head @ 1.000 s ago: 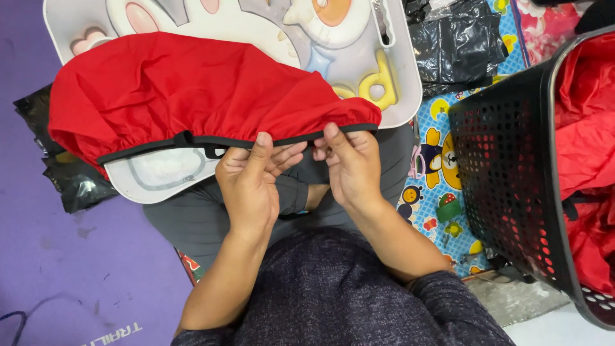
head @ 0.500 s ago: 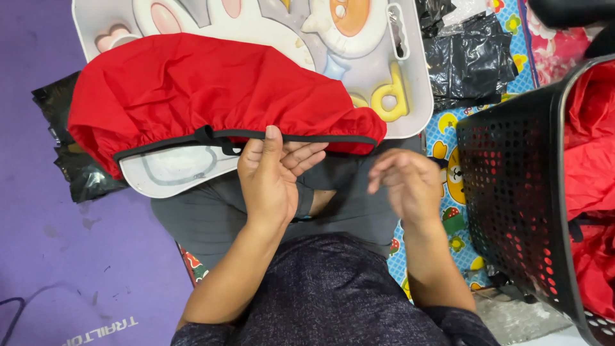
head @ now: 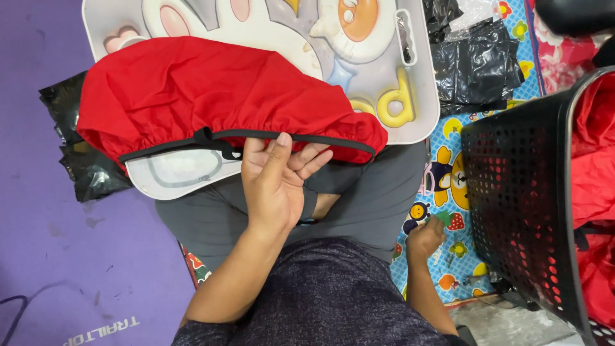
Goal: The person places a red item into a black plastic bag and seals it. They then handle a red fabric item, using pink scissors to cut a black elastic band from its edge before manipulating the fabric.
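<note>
Purple mat lying far left, black plastic bag sitting on it. Red fabric cover with black elastic hem lying draped over the white lap tray, across the person's knees. Left hand resting at the cover's near hem, fingers extended, tips touching the elastic, not gripping. Right hand hanging well right of the cover, loosely curled, holding nothing, near the black perforated basket containing more red fabric.

Bright, even light; sharp focus, soft shadows.
</note>
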